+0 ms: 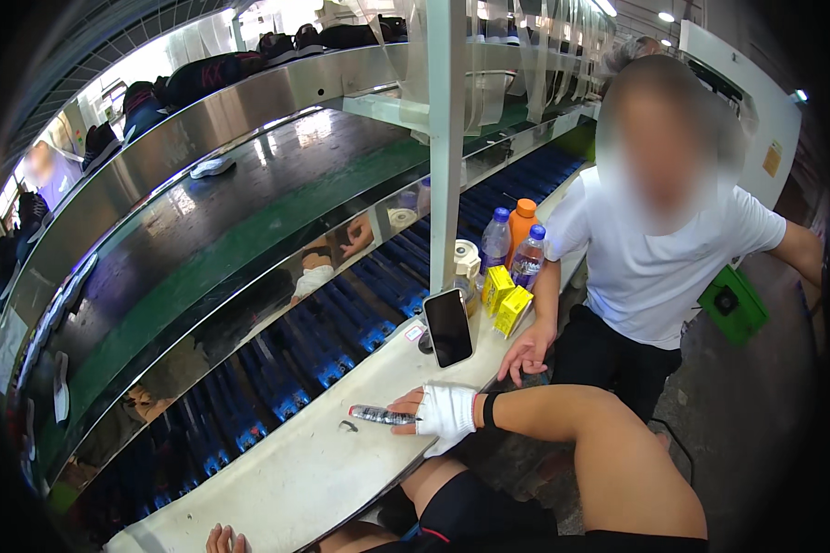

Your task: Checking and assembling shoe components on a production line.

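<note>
My right hand (441, 417), in a white glove that leaves the fingertips bare, rests at the white bench top (277, 470). Its fingers close over a pen-like stick (371, 414), dark and whitish with a red end, which lies nearly flat on the surface. A small dark scrap (349, 426) sits just beside the stick's red end. At the lower edge only the fingertips of my left hand (225, 540) show. They lie stretched out on the bench with nothing visible in them.
A phone (448, 327) leans upright beyond my right hand. Behind it stand yellow cartons (512, 310), bottles (496, 238) and a lidded jug (467, 261). A co-worker in a white shirt (650, 258) is at the right. Past the bench run blue rollers (286, 392) and a green conveyor belt (203, 249) carrying shoe soles.
</note>
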`<state>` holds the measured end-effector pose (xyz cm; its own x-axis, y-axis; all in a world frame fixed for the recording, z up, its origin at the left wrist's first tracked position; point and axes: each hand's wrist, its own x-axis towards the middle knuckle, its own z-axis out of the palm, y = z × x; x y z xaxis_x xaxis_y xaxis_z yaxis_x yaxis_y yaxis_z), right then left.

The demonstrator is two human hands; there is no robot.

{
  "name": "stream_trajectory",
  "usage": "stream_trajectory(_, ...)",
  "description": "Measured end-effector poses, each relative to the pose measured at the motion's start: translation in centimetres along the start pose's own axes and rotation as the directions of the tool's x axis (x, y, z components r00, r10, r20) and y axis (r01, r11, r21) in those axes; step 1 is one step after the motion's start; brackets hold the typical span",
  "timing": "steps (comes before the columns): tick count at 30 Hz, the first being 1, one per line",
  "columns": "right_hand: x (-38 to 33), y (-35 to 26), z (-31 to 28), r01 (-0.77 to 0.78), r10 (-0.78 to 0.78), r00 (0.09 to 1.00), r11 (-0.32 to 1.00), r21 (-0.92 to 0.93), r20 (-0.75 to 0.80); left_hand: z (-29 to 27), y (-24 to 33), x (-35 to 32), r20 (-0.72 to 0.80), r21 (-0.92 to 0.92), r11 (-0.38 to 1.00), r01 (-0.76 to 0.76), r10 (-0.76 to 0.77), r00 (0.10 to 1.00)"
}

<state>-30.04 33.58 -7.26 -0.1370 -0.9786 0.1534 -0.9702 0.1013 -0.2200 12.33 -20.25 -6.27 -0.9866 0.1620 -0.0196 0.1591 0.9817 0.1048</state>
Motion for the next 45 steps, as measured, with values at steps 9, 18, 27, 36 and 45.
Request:
stream_trajectory(9, 0.0, 0.1, 0.2, 0.001, -0.001, 1.0, 1.0, 0.006, 0.003, 0.0, 0.3, -0.1, 0.014, -0.011, 0.999, 0.032, -0.032, 0.999)
stream_trajectory(18, 0.1, -0.1, 0.0, 0.006, -0.006, 1.0, 1.0, -0.003, 0.001, 0.3, 0.2, -0.5, -0.014, 0.004, 0.999, 0.039, -0.039, 0.999)
stream_trajectory(27, 0.2, -0.3, -0.8, -0.007, 0.007, 1.0, 1.0, 0.008, 0.014, -0.8, 0.4, -0.1, 0.062, 0.005, 0.997, 0.072, -0.073, 0.995)
stream_trajectory(36, 0.0, -0.1, -0.6, 0.027, -0.027, 0.999, 1.0, 0.004, -0.037, -0.5, 0.6, -0.3, 0.021, -0.01, 0.998, 0.062, -0.062, 0.998)
stream_trajectory(45, -0.1, 0.4, -0.3, 0.022, -0.021, 0.999, 1.0, 0.022, -0.039, -0.1, 0.6, 0.5, 0.009, 0.015, 0.999, 0.046, -0.046, 0.999)
